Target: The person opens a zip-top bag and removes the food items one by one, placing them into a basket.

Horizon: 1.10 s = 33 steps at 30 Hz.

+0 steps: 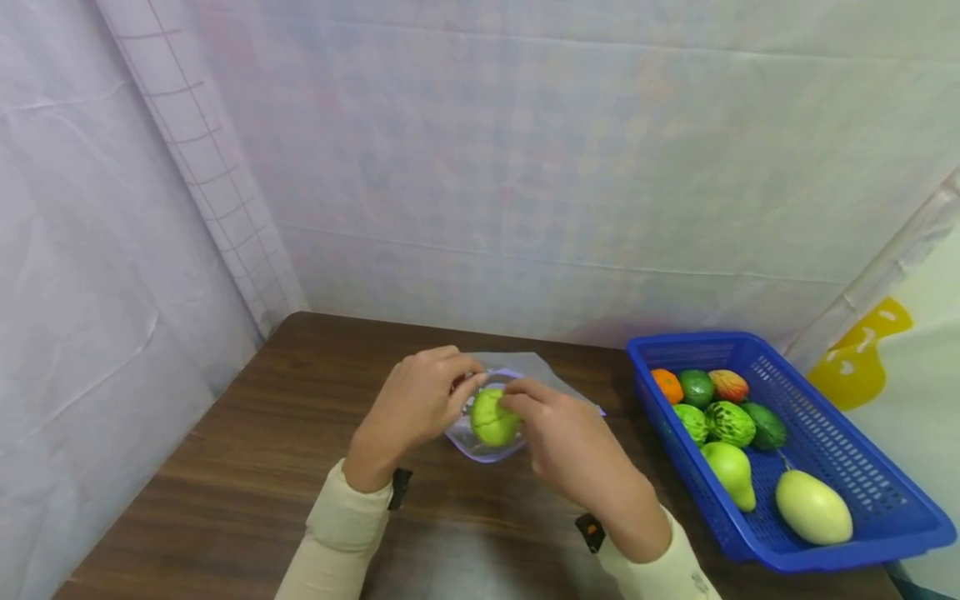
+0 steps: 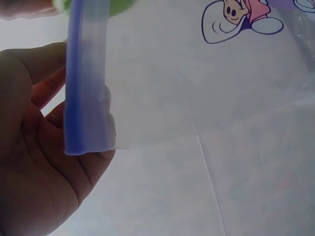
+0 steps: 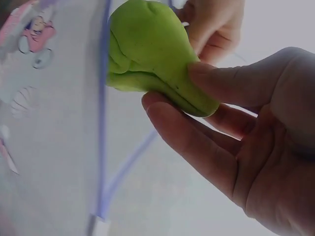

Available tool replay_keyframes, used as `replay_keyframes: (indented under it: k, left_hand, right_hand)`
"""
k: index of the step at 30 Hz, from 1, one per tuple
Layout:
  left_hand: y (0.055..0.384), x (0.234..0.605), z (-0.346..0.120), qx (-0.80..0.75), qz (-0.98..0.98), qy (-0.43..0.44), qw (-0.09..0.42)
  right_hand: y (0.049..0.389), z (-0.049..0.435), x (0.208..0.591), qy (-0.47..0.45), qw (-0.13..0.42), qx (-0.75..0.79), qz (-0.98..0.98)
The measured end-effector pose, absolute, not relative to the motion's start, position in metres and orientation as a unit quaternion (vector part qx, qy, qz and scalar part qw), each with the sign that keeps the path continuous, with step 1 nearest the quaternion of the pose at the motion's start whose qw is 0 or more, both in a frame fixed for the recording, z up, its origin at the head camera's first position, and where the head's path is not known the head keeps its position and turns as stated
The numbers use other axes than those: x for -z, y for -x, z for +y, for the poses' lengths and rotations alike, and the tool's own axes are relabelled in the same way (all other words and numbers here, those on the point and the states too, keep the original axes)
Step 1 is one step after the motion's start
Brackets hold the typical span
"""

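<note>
My left hand pinches the rim of a clear zip bag, its mouth edged in blue-purple. In the left wrist view the blue zip strip runs down beside the thumb, with some fingers behind the plastic. Between the fingertips and thumb of my right hand is a light-green, lobed vegetable with folds along its side, held by its narrower end. Its wide end is at the bag's open mouth, overlapping the purple rim in the right wrist view. Cartoon figures are printed on the bag.
A blue plastic basket stands at the right of the brown wooden table. Inside lie an orange, a green pear, a pale yellow melon-like fruit and several other fruits. White sheeting hangs behind the table.
</note>
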<state>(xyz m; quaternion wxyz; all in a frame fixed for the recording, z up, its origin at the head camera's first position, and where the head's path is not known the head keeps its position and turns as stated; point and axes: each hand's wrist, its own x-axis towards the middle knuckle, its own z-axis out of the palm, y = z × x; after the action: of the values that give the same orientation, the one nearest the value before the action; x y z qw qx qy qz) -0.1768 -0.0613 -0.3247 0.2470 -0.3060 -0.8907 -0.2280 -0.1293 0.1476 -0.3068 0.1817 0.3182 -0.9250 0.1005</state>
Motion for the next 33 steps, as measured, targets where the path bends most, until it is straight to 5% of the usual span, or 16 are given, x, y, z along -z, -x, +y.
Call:
replay_keyframes:
  k: [20,27,33]
  left_hand:
    - [0.175,0.322,-0.061,0.230,-0.891,0.301,0.249]
    - [0.176,0.323,-0.060,0.228,-0.890,0.303,0.251]
    - [0.175,0.325,-0.060,0.227,-0.891,0.301,0.253]
  right_hand:
    - [0.106,0.226,0.258,-0.347,0.262,-0.104,-0.895]
    - [0.112,0.278,0.230,-0.293,0.284,-0.047,-0.912]
    - [0.122,0.325,0.219,-0.197,0.250,-0.006,-0.948]
